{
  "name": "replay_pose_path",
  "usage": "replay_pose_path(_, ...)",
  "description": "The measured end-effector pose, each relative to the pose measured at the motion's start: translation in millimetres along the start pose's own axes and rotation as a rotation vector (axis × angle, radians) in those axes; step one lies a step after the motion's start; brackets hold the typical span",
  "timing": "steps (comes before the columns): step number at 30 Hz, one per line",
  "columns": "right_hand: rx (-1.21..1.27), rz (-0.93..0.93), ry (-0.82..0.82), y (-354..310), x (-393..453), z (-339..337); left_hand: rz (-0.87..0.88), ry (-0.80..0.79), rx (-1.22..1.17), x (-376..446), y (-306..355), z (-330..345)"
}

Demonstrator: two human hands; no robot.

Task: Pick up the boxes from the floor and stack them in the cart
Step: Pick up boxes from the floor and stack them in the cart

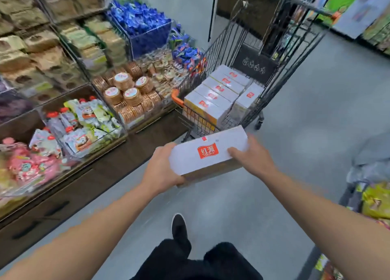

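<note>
Both hands [207, 163] grip 1 white box [209, 153] before the seemingly part-filled cart [232, 85].

Clear bins of blue-wrapped sweets [139, 19], round brown biscuit packs [130, 91] and red-capped pouches [84, 119] are seen along dark wooden drawers [52, 208]; grey floor [306, 115] is shown.

Bare forearms, no sleeves in view. Black trousers [211, 262], black shoe [179, 227]. Nothing worn on hands [160, 170].
</note>
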State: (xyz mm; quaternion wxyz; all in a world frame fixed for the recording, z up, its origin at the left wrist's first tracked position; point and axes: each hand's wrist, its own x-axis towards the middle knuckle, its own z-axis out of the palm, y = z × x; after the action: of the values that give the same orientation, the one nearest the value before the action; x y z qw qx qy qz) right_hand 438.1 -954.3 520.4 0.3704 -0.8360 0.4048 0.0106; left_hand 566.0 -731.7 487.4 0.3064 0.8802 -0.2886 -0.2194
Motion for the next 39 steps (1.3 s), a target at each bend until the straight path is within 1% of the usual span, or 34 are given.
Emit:
replay_pose_path(4,0.021,-0.015,0.013,-21,79,-35,-0.014,0.033,0.01,76,31,-10)
replay_pose_path(9,0.074,-0.069,0.003,-26,177,-68,-0.075,0.084,-0.029,151,66,7)
replay_pose_path(13,0.063,-0.114,-0.071,-15,271,-93,-0.192,0.129,-0.06,222,90,39)
replay_pose_path(16,0.079,-0.108,-0.157,-5,333,-109,-0.257,0.148,-0.073,268,106,64)
replay_pose_path(20,0.013,-0.105,-0.272,8,392,-122,-0.357,0.12,-0.083,307,128,89)
replay_pose_path(24,-0.088,-0.082,-0.367,23,429,-115,-0.494,0.112,-0.187,324,137,118)
replay_pose_path(28,-0.216,-0.052,-0.499,43,462,-94,-0.676,0.037,-0.236,341,127,157)
replay_pose_path(31,-0.275,-0.015,-0.565,58,476,-84,-0.718,0.009,-0.244,346,122,179)
replay_pose_path(34,-0.392,0.013,-0.644,75,492,-70,-0.749,0.021,-0.242,352,118,197)
replay_pose_path(39,-0.607,0.006,-0.764,109,522,-32,-0.827,0.014,-0.233,365,107,223)
